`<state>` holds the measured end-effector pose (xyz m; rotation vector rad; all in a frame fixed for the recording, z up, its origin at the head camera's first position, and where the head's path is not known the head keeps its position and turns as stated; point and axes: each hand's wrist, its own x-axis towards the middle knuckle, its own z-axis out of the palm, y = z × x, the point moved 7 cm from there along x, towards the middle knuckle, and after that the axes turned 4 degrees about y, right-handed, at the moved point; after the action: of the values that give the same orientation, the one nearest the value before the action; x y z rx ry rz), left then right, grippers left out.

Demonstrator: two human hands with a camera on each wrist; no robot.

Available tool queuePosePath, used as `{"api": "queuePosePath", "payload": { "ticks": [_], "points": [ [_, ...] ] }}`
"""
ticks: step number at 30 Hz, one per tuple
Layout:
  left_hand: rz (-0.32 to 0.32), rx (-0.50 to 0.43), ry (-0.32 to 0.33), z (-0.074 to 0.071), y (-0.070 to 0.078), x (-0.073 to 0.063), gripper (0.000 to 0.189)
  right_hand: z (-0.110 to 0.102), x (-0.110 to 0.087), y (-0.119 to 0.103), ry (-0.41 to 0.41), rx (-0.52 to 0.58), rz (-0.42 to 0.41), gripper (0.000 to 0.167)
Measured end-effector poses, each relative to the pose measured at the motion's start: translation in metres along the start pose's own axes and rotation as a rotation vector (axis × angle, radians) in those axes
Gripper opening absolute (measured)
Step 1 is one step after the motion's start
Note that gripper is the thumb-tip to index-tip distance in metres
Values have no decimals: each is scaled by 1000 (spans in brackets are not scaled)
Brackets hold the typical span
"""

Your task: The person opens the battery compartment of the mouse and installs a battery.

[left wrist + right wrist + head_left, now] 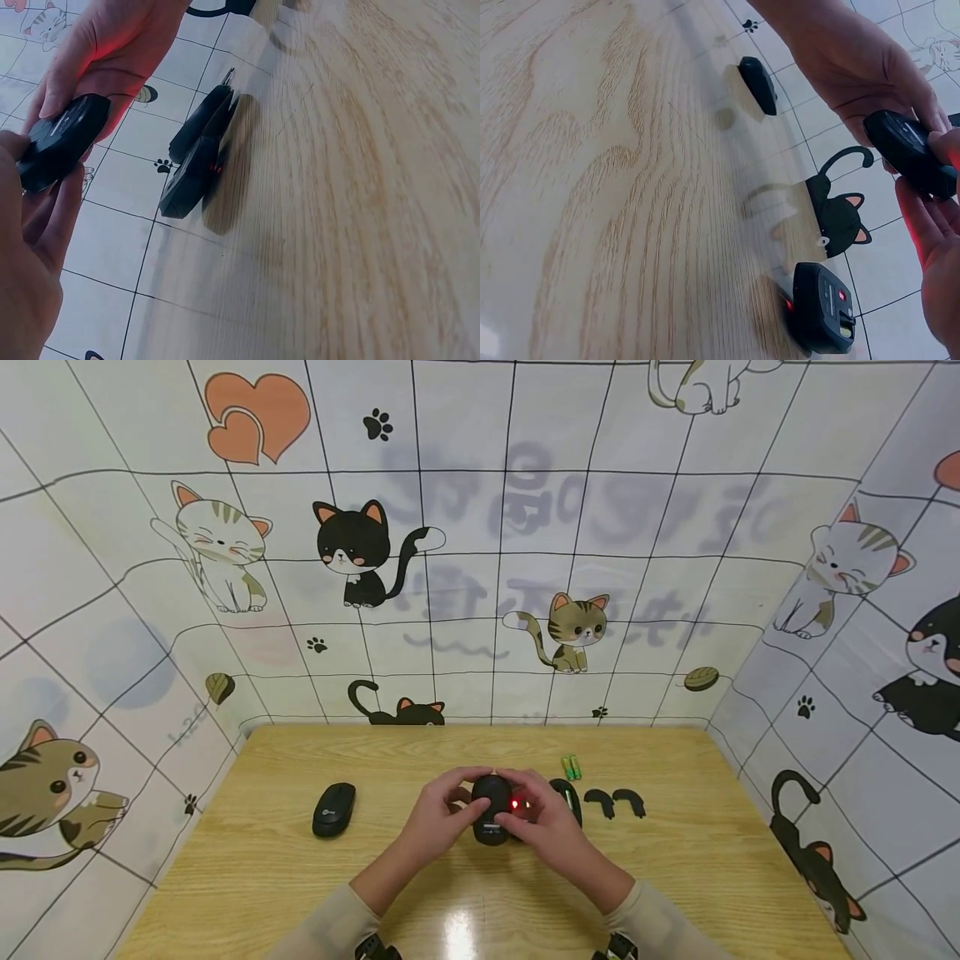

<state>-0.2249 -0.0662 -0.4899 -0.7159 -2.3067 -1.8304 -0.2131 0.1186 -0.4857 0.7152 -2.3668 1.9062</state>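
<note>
Both sets of fingers are curled round one rounded black device, the left hand holding it from one side and the right hand from the other, thumbs on its upper face. From my station, the wrist views show me that the device is lifted clear of the wooden surface. Below it, the right wrist view gives me an upturned mouse with a red light and a battery slot. Just beside the right hand I see a black oval piece, partly hidden by that hand. Next along lie two curved black pieces, side by side, and behind them two green batteries. Well apart, on the left, another black mouse rests on the surface.
</note>
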Motion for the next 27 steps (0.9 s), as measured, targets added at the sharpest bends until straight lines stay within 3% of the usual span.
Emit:
{"api": "queuePosePath", "payload": {
  "ticks": [8,27],
  "points": [
    [-69,-93,-95,9,-7,-2,62,-1,0,-1,20,46,-5,59],
    [-93,-123,-106,12,-8,-4,60,-3,0,3,66,22,9,51]
  ]
}}
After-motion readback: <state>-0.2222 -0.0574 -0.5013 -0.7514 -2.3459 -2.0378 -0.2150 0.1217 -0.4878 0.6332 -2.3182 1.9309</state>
